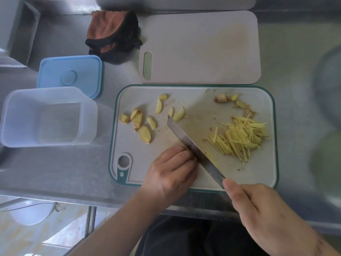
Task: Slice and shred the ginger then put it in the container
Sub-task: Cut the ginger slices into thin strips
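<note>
On the green-rimmed cutting board (193,183) several ginger slices (144,133) lie at the left and a pile of ginger shreds (239,138) at the right. My right hand (262,209) grips the handle of a knife (191,143) whose blade slants across the board. My left hand (171,172) has its curled fingertips pressed on a small bit of ginger against the blade's left side; that ginger is mostly hidden. A few fresh shreds lie just right of the blade. The clear plastic container (11,115) stands empty left of the board.
A blue lid (70,74) lies behind the container. A second grey cutting board (201,47) and a crumpled brown cloth (112,36) sit farther back. Ginger peel scraps (223,97) lie at the board's far right. A metal bowl's rim (326,85) shows at the right edge.
</note>
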Available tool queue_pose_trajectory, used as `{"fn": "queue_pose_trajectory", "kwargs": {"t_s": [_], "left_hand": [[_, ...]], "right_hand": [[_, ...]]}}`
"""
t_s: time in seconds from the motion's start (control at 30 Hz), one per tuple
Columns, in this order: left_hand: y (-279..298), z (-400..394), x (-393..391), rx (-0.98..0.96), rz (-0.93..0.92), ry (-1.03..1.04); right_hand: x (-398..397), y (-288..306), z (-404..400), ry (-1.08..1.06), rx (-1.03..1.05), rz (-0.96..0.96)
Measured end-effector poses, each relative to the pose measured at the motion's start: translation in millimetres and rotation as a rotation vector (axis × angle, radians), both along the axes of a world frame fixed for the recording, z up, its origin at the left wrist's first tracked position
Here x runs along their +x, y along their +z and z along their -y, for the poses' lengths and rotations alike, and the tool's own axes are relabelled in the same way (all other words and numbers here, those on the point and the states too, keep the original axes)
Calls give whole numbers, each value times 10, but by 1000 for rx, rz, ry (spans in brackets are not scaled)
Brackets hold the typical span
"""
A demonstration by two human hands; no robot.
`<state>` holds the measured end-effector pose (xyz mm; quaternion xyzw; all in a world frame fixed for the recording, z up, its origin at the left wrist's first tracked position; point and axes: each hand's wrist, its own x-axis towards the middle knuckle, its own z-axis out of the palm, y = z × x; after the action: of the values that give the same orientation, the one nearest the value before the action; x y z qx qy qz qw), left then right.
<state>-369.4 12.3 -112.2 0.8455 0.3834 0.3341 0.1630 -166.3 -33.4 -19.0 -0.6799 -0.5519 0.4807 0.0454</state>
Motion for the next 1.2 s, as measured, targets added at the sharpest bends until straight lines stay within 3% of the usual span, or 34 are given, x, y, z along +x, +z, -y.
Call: {"fn": "queue_pose_trajectory", "kwargs": {"t_s": [0.57, 0.73, 0.93, 1.2], "left_hand": [[-36, -8, 21, 9, 25, -1], [-52, -21, 29, 2, 50, 1], [-36, 90, -79, 3, 57, 41], [115, 268, -192, -256, 266, 396]], "right_hand": [[-102, 8, -68, 25, -18, 101], [-340, -45, -351, 29, 49, 39], [27, -130, -198, -120, 41, -24], [-211, -148, 96, -6, -7, -139]]}}
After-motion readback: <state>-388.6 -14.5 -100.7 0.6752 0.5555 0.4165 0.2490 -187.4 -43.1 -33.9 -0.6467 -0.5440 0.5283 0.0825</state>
